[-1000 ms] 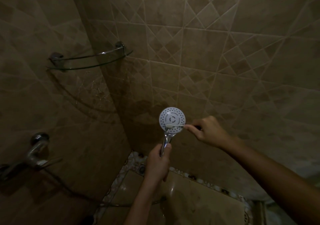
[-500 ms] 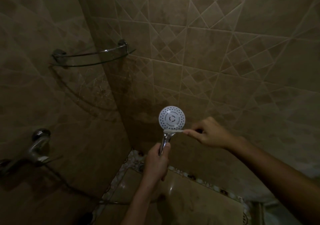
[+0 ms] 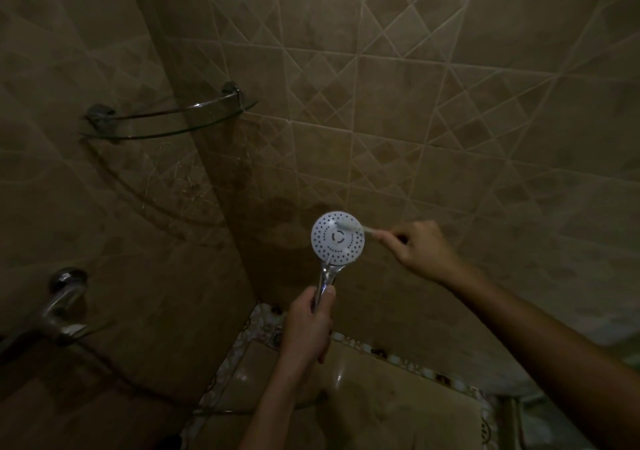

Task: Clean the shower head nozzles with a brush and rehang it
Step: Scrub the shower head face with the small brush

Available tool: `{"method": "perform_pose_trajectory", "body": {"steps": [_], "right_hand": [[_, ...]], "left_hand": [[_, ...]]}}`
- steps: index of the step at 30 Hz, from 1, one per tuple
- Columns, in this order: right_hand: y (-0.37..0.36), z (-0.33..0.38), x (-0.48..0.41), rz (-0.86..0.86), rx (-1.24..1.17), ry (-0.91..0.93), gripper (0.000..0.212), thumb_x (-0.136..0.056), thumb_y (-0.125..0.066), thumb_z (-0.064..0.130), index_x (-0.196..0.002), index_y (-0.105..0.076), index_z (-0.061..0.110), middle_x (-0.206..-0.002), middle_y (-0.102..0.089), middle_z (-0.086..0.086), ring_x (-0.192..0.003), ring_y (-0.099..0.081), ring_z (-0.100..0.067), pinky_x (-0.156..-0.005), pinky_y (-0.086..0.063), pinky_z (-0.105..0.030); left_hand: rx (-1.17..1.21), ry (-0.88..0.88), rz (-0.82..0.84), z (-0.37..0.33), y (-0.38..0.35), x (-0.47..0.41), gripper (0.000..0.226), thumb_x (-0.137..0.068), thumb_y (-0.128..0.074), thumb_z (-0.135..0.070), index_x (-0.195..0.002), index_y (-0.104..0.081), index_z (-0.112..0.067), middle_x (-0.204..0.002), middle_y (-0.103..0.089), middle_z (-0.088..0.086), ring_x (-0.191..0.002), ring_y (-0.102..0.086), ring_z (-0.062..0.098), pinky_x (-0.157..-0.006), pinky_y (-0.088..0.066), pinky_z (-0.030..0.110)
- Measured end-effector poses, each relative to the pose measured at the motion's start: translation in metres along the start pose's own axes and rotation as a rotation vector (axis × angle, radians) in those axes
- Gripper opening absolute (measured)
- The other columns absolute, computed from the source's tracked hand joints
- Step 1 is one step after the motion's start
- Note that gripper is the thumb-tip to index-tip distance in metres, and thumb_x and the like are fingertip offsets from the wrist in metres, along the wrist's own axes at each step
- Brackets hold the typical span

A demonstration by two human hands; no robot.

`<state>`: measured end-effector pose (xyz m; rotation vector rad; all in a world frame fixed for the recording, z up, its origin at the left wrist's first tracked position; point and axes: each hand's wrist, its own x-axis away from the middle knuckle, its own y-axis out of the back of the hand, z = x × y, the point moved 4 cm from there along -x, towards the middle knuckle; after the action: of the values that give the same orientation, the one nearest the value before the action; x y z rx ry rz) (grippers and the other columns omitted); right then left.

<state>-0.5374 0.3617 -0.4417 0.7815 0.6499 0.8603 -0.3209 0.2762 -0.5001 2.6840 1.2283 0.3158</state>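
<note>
while upright, showerhead (in left hand)

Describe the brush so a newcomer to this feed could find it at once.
Below the glass shelf in the tiled corner, the left hand holds up a round white shower head. The brush lies across its upper part, pinched by the right hand: the only thin pale stick, unlike the chrome handle.
</note>
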Motion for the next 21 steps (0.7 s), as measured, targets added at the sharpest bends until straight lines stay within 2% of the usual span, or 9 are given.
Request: {"method": "perform_pose_trajectory", "body": {"steps": [2, 3, 7, 8, 10, 13, 15, 18, 21], "right_hand": [[0.014, -0.006, -0.002, -0.130, -0.058, -0.106, 0.043, -0.099, -0.054, 0.044, -0.066, -0.067, 0.021, -0.048, -0.054, 0.002, -0.038, -0.042, -0.006, -0.041, -0.036, -0.023], [0.016, -0.005, -0.001, -0.124, -0.092, -0.086, 0.044, -0.099, -0.054, 0.045, -0.065, -0.066, 0.021, -0.049, -0.055, 0.001, -0.039, -0.042, -0.006, -0.042, -0.036, -0.024], [-0.001, 0.011, 0.017, 0.178, -0.004, 0.156, 0.050, -0.096, -0.054, 0.053, -0.064, -0.066, 0.017, -0.050, -0.056, -0.001, -0.042, -0.047, -0.013, -0.043, -0.035, -0.024], [-0.003, 0.010, 0.018, 0.185, 0.044, 0.180, 0.051, -0.096, -0.053, 0.054, -0.063, -0.066, 0.017, -0.049, -0.055, 0.000, -0.042, -0.047, -0.012, -0.044, -0.035, -0.024], [0.005, 0.006, 0.013, 0.062, 0.043, 0.114, 0.048, -0.097, -0.052, 0.052, -0.063, -0.066, 0.021, -0.047, -0.053, 0.002, -0.040, -0.046, -0.009, -0.042, -0.033, -0.021], [0.018, 0.000, 0.007, -0.181, -0.019, -0.013, 0.037, -0.100, -0.056, 0.040, -0.073, -0.074, 0.022, -0.048, -0.056, 0.005, -0.039, -0.047, -0.009, -0.045, -0.038, -0.030], [0.017, 0.001, 0.008, -0.137, -0.035, 0.046, 0.042, -0.100, -0.056, 0.042, -0.067, -0.070, 0.021, -0.048, -0.054, 0.006, -0.040, -0.046, -0.010, -0.045, -0.038, -0.030], [0.002, 0.008, 0.021, 0.105, 0.009, 0.201, 0.043, -0.099, -0.054, 0.047, -0.064, -0.065, 0.022, -0.048, -0.050, 0.008, -0.043, -0.049, -0.011, -0.044, -0.036, -0.021], [0.009, 0.005, 0.016, -0.011, 0.045, 0.143, 0.050, -0.098, -0.049, 0.053, -0.070, -0.071, 0.018, -0.048, -0.054, 0.005, -0.042, -0.049, -0.011, -0.044, -0.039, -0.026]], "left_hand": [[-0.005, -0.019, 0.007, -0.004, -0.001, 0.001, 0.032, -0.101, -0.055, -0.026, -0.071, -0.050, -0.015, -0.056, -0.046, 0.001, -0.042, -0.040, 0.001, -0.041, -0.033, 0.013], [-0.014, -0.032, 0.004, -0.006, 0.000, 0.002, 0.032, -0.101, -0.055, -0.024, -0.071, -0.050, -0.014, -0.056, -0.045, -0.002, -0.042, -0.041, -0.001, -0.042, -0.032, 0.011], [-0.029, -0.061, 0.009, -0.009, 0.002, 0.002, 0.032, -0.101, -0.055, -0.024, -0.071, -0.051, -0.015, -0.058, -0.047, -0.004, -0.046, -0.045, -0.004, -0.047, -0.036, 0.010], [-0.024, -0.060, 0.009, -0.010, 0.001, 0.002, 0.032, -0.101, -0.055, -0.026, -0.071, -0.051, -0.015, -0.058, -0.048, -0.004, -0.047, -0.044, -0.003, -0.047, -0.036, 0.011], [-0.017, -0.048, 0.011, -0.009, 0.000, 0.003, 0.033, -0.100, -0.055, -0.029, -0.070, -0.051, -0.017, -0.058, -0.049, -0.004, -0.047, -0.043, -0.001, -0.045, -0.035, 0.012], [-0.009, -0.045, 0.014, -0.007, 0.000, 0.004, 0.035, -0.101, -0.055, -0.027, -0.068, -0.048, -0.018, -0.057, -0.047, -0.002, -0.043, -0.042, -0.001, -0.044, -0.034, 0.012], [0.018, -0.036, 0.037, -0.007, -0.001, 0.006, 0.035, -0.101, -0.054, -0.028, -0.068, -0.048, -0.019, -0.056, -0.047, -0.002, -0.042, -0.041, 0.001, -0.042, -0.034, 0.014], [0.006, -0.049, 0.030, -0.008, 0.002, 0.006, 0.033, -0.101, -0.054, -0.027, -0.070, -0.049, -0.017, -0.056, -0.046, -0.005, -0.043, -0.042, -0.001, -0.043, -0.035, 0.012], [0.026, -0.030, 0.046, -0.007, 0.003, 0.005, 0.033, -0.101, -0.053, -0.031, -0.071, -0.049, -0.018, -0.055, -0.046, -0.002, -0.040, -0.041, 0.004, -0.039, -0.033, 0.016]]}}
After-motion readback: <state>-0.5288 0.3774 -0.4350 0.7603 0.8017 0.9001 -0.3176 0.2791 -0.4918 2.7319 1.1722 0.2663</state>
